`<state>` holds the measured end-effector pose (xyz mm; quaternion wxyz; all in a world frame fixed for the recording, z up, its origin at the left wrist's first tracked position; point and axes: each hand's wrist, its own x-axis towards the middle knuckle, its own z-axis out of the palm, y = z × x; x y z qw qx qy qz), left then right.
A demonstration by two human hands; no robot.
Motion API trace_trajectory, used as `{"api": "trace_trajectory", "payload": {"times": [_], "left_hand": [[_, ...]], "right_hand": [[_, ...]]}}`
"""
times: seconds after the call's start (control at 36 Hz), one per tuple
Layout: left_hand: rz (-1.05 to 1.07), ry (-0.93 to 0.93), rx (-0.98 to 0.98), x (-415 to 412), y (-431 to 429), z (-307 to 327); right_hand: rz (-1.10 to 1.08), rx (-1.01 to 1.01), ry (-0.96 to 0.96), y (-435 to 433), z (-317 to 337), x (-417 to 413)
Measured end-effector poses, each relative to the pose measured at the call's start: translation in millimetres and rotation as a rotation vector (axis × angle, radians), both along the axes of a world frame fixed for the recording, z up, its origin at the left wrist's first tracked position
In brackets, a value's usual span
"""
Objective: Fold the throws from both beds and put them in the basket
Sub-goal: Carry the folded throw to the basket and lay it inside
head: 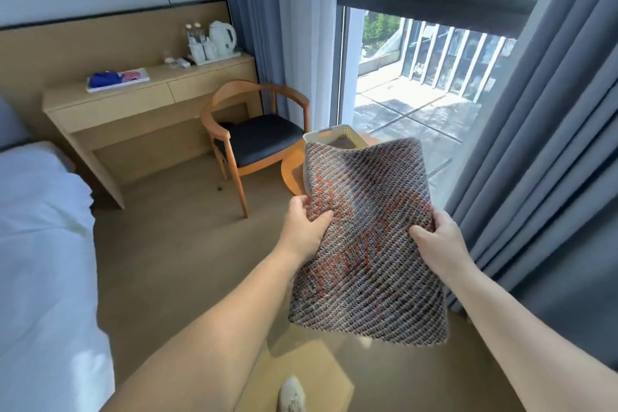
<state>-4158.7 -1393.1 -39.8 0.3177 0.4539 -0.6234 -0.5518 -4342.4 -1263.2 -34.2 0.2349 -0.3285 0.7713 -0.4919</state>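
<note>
A folded woven throw [368, 237], grey with orange flecks, is held up in the air in front of me. My left hand [306, 222] grips its left edge and my right hand [434, 232] grips its right edge. Just beyond the throw's top edge stands a cream plastic basket [329, 134] on a small round wooden table [292, 172]. The throw hides most of the basket, and some patterned fabric shows inside it.
A wooden armchair [254, 140] with a dark seat stands left of the basket. A desk [143, 100] with a kettle and bottles lines the wall. A white bed [43, 261] fills the left. Grey curtains [541, 144] and a tall window are at the right.
</note>
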Motion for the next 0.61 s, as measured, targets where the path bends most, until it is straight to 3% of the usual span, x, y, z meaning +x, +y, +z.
{"api": "trace_trajectory", "payload": {"times": [0.33,0.61], "left_hand": [[-0.002,0.017,-0.009,-98.0,-157.5,-23.2],[-0.089,0.047,0.023,-193.0,-302.0,-15.2]], "right_hand": [[0.012,0.055,0.078,-162.7,-20.8,-109.1],[-0.066,0.004,0.041,-292.7,7.3,-196.1]]}}
